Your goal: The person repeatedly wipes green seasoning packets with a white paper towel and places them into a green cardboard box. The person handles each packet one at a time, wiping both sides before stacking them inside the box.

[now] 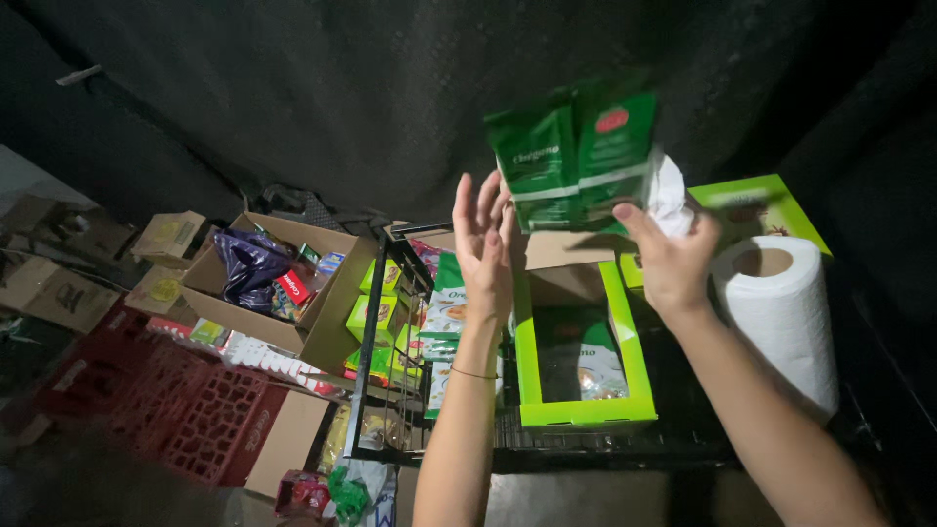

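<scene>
green packets (576,156), two, held up above a wire shelf (586,439).
one lime-green carton (625,342) and one paper towel roll (781,312) sit on the shelf below; right hand (673,263) grip pinches the packets with a white cloth (669,195), left hand (485,244) grip wide, fingers spread beside them.

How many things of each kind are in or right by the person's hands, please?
Green packets, held up by the right hand: 2
White tissue in that hand: 1
Lime-green display box: 1
Paper towel roll: 1
Total: 5
The left hand is open, beside the packets.
</scene>
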